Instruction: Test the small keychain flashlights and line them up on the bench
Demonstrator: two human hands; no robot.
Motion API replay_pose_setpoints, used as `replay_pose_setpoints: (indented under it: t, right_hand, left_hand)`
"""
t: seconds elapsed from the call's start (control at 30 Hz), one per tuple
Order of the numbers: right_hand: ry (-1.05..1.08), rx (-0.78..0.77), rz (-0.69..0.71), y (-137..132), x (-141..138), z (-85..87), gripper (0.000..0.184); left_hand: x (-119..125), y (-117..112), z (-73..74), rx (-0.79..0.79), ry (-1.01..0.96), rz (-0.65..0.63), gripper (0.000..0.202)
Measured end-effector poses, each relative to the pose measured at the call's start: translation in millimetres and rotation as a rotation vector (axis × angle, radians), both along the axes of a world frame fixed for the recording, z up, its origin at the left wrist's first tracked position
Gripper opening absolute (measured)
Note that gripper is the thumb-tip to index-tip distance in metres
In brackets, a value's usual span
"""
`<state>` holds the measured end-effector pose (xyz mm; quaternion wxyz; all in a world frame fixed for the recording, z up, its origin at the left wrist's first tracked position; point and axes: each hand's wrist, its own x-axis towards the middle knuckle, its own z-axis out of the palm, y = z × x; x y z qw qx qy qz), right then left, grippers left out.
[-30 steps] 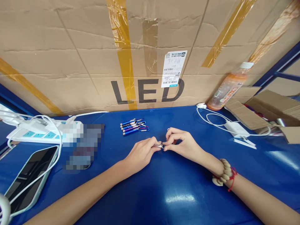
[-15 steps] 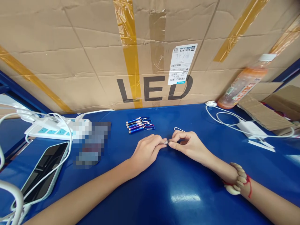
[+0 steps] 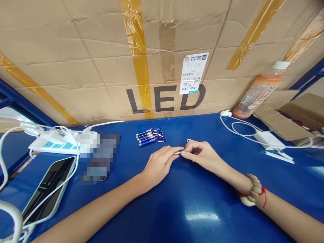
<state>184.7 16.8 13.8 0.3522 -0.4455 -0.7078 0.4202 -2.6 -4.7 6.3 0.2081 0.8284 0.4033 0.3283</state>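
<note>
My left hand (image 3: 159,162) and my right hand (image 3: 202,157) meet over the blue table. Both are closed in a pinch on a small silver keychain flashlight (image 3: 178,153), most of it covered by the fingers. Left thumb and index finger grip one end, while the right fingertips hold the other. A pale wire loop (image 3: 188,140) shows behind the right fingers, apparently its clip. Just beyond the left hand, several blue keychain flashlights (image 3: 148,137) with carabiner clips lie side by side.
A large cardboard box (image 3: 106,74) stands along the back. At left are a power strip (image 3: 54,145), a phone (image 3: 49,189), white cables and a blurred dark item (image 3: 103,157). On the right are a drink bottle (image 3: 258,92), a white charger (image 3: 269,140) and an opened carton (image 3: 283,123).
My left index finger now reaches farther along the silver flashlight, and a slightly longer stretch of it shows. Both hands stay in place as the camera view shifts slightly.
</note>
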Motion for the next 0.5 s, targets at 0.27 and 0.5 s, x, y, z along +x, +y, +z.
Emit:
replay_pose_setpoints:
  t: [0.27, 0.5]
  right_hand:
    - [-0.206, 0.221, -0.346, 19, 30, 18.8, 0.034]
    - [-0.666, 0.35, -0.209, 26, 49, 9.6, 0.018]
  left_hand:
    - [2, 1, 5.7, -0.223, -0.162, 0.096, 0.025]
    - [2, 3, 6.2, -0.271, -0.263, 0.132, 0.026]
